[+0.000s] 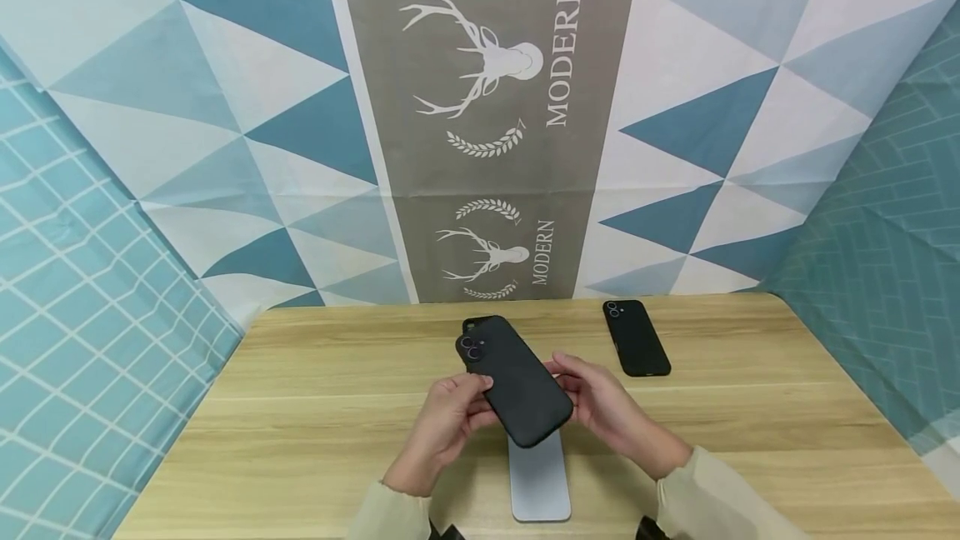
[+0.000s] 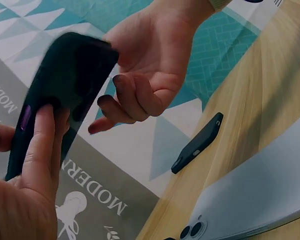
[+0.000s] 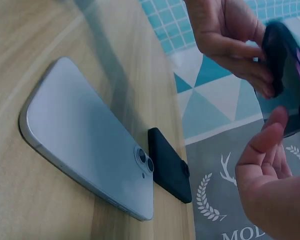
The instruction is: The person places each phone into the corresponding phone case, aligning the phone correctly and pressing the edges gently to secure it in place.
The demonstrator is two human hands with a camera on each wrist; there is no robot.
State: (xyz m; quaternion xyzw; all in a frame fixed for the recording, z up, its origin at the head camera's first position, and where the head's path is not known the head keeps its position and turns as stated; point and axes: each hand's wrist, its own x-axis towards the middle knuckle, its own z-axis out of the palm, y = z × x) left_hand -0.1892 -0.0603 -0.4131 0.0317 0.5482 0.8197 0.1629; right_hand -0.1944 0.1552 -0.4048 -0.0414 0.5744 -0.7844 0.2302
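Note:
My left hand (image 1: 453, 419) holds a black phone (image 1: 517, 382) with its camera side up, thumb on the back and fingers (image 2: 42, 150) spread across the glossy underside. The phone is tilted above the table. Beside its right edge is my right hand (image 1: 603, 402), fingers (image 2: 135, 97) loosely bent and a digit (image 3: 275, 125) at the phone's edge. Whether that digit presses on it cannot be told. Below lies a silver phone (image 1: 540, 482), back up, its upper part hidden from the head view. Behind the held phone, another black phone (image 3: 167, 165) is mostly covered in the head view.
A further black phone (image 1: 636, 338) lies back up at the table's far right. The wooden table (image 1: 315, 432) ends at a patterned cloth wall (image 1: 487, 148), with blue tiled-pattern cloths (image 1: 82, 290) at the sides.

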